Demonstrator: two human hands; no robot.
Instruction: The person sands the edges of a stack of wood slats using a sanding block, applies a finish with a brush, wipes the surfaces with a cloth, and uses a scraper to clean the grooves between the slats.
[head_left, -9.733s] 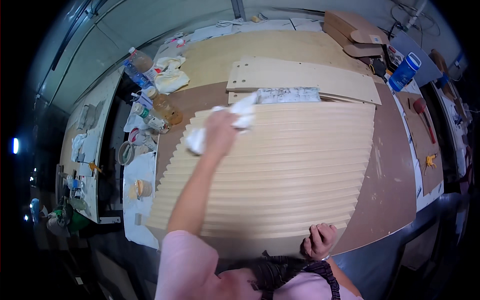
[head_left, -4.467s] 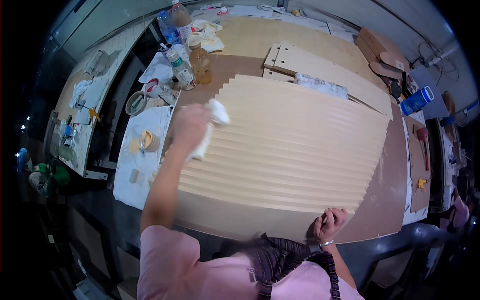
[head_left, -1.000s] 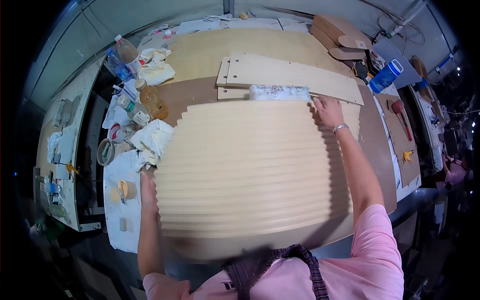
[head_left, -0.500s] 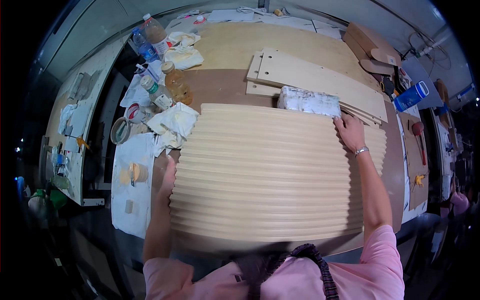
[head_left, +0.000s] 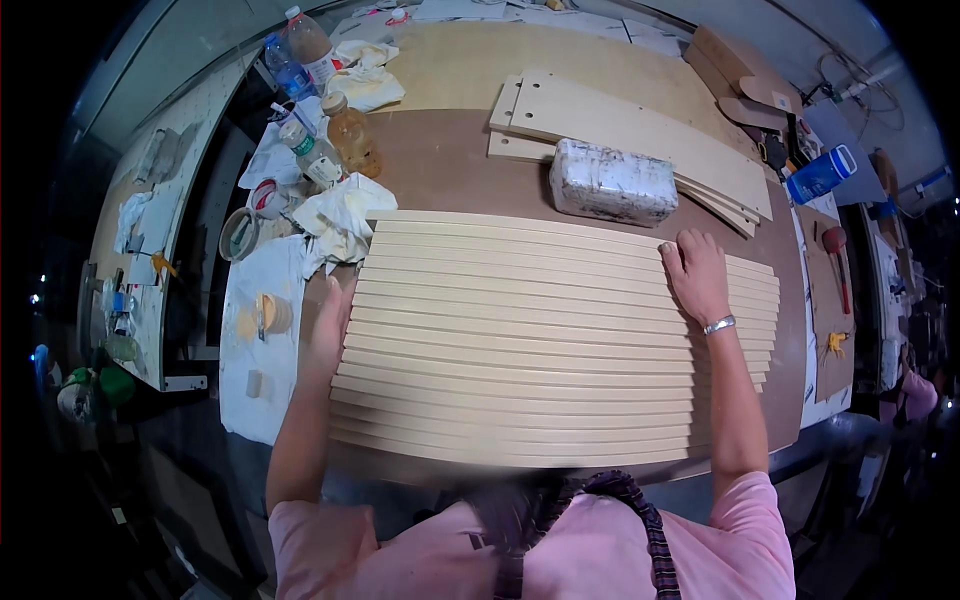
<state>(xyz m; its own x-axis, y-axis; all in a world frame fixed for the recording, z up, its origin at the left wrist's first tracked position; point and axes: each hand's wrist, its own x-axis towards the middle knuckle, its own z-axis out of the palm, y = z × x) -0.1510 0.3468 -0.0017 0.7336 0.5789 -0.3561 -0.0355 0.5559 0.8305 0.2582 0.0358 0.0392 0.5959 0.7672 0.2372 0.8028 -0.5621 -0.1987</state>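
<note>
A row of long, pale wooden slats (head_left: 530, 335) lies packed side by side in front of me, with uneven ends at left and right. My left hand (head_left: 332, 320) rests against their left ends, thumb pointing up and apart; its other fingers are partly hidden. Over the far edge, near the right end, my right hand (head_left: 700, 275) bends its fingers around the slats, the thumb set apart on the left. Just beyond stands a white, stained, wrapped block (head_left: 614, 183), a gap separating it from the slats.
Pale boards with holes (head_left: 640, 130) lie stacked behind the block. Bottles (head_left: 350, 140), crumpled cloths (head_left: 345, 215) and a round cup (head_left: 240, 235) crowd the left side. A blue container (head_left: 822, 175) and a cardboard box (head_left: 745, 75) stand at the right.
The slats' ridged look has become flatter and narrower, and a gap has opened between them and the wrapped block. My right hand has moved a little toward me; my left stays at the ends.
</note>
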